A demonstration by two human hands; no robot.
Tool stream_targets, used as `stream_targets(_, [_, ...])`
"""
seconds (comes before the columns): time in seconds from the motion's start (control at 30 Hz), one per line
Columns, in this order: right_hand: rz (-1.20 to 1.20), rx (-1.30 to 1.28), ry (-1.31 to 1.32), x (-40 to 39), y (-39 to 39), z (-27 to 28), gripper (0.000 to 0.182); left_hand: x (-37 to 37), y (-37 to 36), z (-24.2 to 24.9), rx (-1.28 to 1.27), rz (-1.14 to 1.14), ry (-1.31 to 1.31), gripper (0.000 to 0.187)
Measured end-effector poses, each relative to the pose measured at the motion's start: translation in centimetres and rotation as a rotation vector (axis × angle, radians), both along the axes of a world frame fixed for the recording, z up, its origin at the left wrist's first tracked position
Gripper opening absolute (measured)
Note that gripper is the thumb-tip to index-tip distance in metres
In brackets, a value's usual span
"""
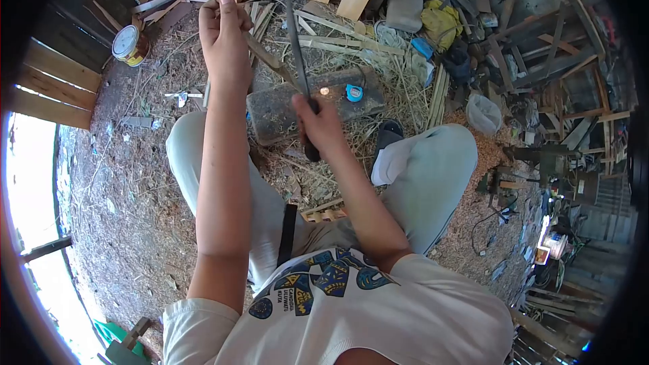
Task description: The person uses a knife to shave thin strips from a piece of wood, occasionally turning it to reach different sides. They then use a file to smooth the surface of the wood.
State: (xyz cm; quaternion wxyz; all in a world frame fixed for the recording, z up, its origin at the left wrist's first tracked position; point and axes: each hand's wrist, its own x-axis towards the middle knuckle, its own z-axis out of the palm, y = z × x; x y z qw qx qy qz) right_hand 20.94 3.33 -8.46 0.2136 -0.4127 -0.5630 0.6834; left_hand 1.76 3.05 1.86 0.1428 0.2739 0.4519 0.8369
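On the sawdust-covered ground (pixel 128 189), person sits with knees apart, head camera looking straight down. Left hand (pixel 223 34) raised, fingers closed around the top end of a thin wooden strip (pixel 267 57); strip slants down toward the stone block (pixel 297 105) between the legs. Lower end of strip is hidden behind the right hand, so can't tell whether it touches the block. Right hand (pixel 318 125) clenched on the dark handle of a long narrow blade (pixel 297 47), blade pointing up and away, crossing just beside the strip. Whether the edge actually contacts the strip: can't tell, too thin and overlapping. Blade type hard to make out, could be a knife or a file. Blue tape measure (pixel 354 92) lies on the block's top, next to a small bright spot that is too washed out to identify. Paint tin (pixel 130 44) stands well apart at upper left by the plank wall (pixel 51 84). Dark sandal (pixel 389 134) near the right knee, partly covered by the trouser leg. Ground is shavings and offcuts throughout. Scrap timber pile (pixel 554 54) at right, heavily fisheye-distorted; items there mostly unreadable. Frame edges are black vignette, left edge blown out by daylight.
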Motion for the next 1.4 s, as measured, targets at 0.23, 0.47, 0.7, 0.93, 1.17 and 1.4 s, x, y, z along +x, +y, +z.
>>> stream_targets(0.23, [-0.047, 0.177, -0.032, -0.2, -2.1, -2.4, 0.036, 0.9, 0.0, 0.2, 0.110, -0.174, 0.003, 0.013])
stream_targets(0.47, [-0.083, 0.051, 0.129, 1.4, -3.0, 3.1, 0.029, 2.5, -0.6, 1.0, 0.037, -0.219, 0.067, 0.017])
stream_targets(0.7, [0.034, 0.312, -0.352, 1.9, -1.8, -3.3, 0.034, 1.0, 0.3, -0.8, -0.063, 0.066, 0.599, 0.015])
stream_targets(0.93, [-0.036, 0.239, -0.137, 1.8, -2.1, 4.0, 0.034, 0.3, -0.4, -2.3, -0.147, 0.344, 1.002, 0.014])
stream_targets(1.17, [0.071, 0.189, -0.435, 3.3, -2.3, -5.0, 0.037, -1.3, 0.4, -2.8, -0.083, 0.191, 0.989, 0.009])
stream_targets(1.4, [-0.066, 0.194, -0.181, 1.9, -2.8, 3.4, 0.033, -0.6, 0.1, -2.8, -0.097, 0.246, 1.008, 0.010])
